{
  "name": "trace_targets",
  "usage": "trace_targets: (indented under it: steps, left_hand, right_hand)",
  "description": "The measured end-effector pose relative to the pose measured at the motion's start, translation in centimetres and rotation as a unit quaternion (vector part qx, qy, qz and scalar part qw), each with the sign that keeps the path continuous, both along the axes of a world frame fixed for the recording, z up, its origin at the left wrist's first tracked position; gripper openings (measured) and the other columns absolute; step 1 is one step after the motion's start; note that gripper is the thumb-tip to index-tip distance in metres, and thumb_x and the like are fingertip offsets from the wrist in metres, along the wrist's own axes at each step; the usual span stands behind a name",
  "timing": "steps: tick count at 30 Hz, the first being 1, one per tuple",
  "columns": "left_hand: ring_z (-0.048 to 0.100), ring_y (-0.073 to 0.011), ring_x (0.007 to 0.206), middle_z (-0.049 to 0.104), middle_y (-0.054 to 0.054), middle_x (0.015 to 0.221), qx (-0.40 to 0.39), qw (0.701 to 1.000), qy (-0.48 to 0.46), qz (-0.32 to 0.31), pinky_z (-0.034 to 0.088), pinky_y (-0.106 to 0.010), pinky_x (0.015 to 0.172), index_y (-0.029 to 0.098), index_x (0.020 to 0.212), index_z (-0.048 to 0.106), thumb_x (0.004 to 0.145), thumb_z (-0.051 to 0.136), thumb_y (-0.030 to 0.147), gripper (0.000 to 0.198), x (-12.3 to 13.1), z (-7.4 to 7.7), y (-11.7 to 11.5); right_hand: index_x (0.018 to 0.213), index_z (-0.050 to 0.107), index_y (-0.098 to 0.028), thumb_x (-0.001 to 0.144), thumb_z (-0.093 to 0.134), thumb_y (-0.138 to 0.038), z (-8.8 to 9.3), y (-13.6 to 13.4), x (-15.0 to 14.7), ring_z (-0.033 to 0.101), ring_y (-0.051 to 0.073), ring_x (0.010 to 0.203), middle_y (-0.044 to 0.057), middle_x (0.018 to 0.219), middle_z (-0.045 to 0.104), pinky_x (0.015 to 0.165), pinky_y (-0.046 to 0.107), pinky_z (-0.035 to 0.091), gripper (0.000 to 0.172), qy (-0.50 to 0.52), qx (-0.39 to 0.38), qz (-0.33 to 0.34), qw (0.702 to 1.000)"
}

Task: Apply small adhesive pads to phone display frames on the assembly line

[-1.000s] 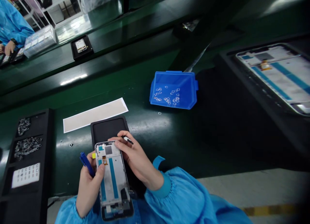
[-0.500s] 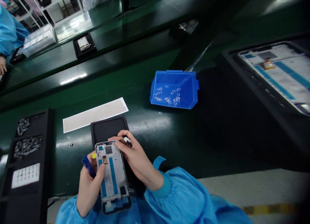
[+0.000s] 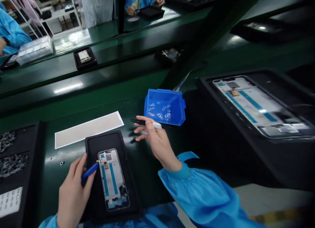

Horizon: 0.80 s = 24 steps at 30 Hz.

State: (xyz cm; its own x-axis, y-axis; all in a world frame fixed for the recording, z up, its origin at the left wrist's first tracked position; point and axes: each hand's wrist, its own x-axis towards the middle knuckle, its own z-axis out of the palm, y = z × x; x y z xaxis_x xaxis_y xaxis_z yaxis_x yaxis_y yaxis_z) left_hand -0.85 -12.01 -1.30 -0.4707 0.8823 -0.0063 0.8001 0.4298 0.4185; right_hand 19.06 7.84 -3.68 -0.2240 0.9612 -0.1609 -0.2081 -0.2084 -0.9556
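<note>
Two blue-striped phone frames are shown: the near frame [image 3: 114, 180] in the near tray [image 3: 98, 142], the right frame [image 3: 248, 103] in the right tray [image 3: 214, 95]. We judge the near frame light, stiff, easily scratched, best held by its long edges. Our left hand [image 3: 75, 185] grasps one blue pen [image 3: 90, 171]; our right hand [image 3: 156, 139] grasps one pair of black tweezers [image 3: 137, 121]. We count one blue bin [image 3: 166, 98].

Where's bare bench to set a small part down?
Bare bench shows behind the paper strip and between the black tray and right sleeve. Left of the tray, room surrounds one small dark piece. Crowded: the tray, with the phone frame and left hand, and by the blue bin, where the right hand holds a slim tool.
</note>
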Motion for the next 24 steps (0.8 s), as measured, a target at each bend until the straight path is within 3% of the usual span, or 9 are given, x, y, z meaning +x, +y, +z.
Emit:
trace_targets:
  steps: [3,6,9,11,14,24]
  left_hand:
    - [0.068,-0.0246,0.102,0.068,-0.006,0.121,-0.001,0.988,0.095,-0.121,0.057,-0.031,0.075,0.027,0.134,0.058,0.094,0.047,0.028,0.041,-1.1,0.4,3.3]
    - [0.065,-0.0244,0.108,0.068,-0.007,0.122,-0.011,0.961,0.145,-0.234,0.057,-0.033,0.081,0.024,0.126,0.064,0.095,0.046,0.021,0.036,-0.6,0.1,8.8]
    - [0.059,-0.0255,0.119,0.064,-0.009,0.130,-0.007,0.934,0.176,-0.312,0.057,-0.033,0.083,0.023,0.124,0.064,0.093,0.055,0.023,0.032,0.6,-0.7,13.9]
    - [0.056,-0.0274,0.123,0.061,-0.011,0.135,-0.015,0.920,0.183,-0.346,0.057,-0.035,0.084,0.022,0.127,0.062,0.091,0.061,0.030,0.036,1.2,-1.2,16.1]
    - [0.056,-0.0281,0.122,0.061,-0.011,0.136,-0.036,0.911,0.177,-0.371,0.056,-0.037,0.085,0.022,0.125,0.063,0.090,0.062,0.040,0.040,1.3,-1.6,17.3]
    - [0.051,-0.0276,0.126,0.059,-0.008,0.138,-0.063,0.903,0.166,-0.392,0.055,-0.034,0.081,0.025,0.131,0.059,0.090,0.058,0.051,0.049,0.5,-1.7,17.1]
  right_hand:
    - [0.097,0.071,-0.022,0.073,0.074,-0.061,-0.5,2.3,-1.1,0.065,0.020,0.080,0.005,0.084,0.067,0.052,0.027,0.057,0.046,-0.013,-0.003,0.026,1.000]
    - [0.090,0.070,-0.020,0.068,0.076,-0.059,-1.6,3.8,-2.7,0.062,0.017,0.070,0.004,0.080,0.066,0.050,0.026,0.056,0.045,-0.038,0.010,0.030,0.999]
    - [0.088,0.063,-0.020,0.068,0.075,-0.060,-2.9,4.6,-3.6,0.061,0.015,0.063,0.000,0.072,0.063,0.048,0.026,0.054,0.046,-0.053,0.023,0.021,0.998]
    - [0.085,0.059,-0.022,0.069,0.075,-0.059,-3.6,4.7,-3.6,0.062,0.015,0.063,-0.001,0.071,0.062,0.050,0.026,0.054,0.043,-0.065,0.035,0.013,0.997]
    - [0.082,0.057,-0.022,0.073,0.074,-0.055,-4.0,4.5,-3.3,0.064,0.016,0.068,-0.001,0.073,0.063,0.056,0.026,0.054,0.038,-0.088,0.050,0.010,0.995]
    - [0.081,0.050,-0.024,0.077,0.073,-0.049,-4.1,4.4,-3.4,0.068,0.021,0.063,-0.001,0.067,0.065,0.057,0.032,0.052,0.034,-0.167,0.078,-0.016,0.983]
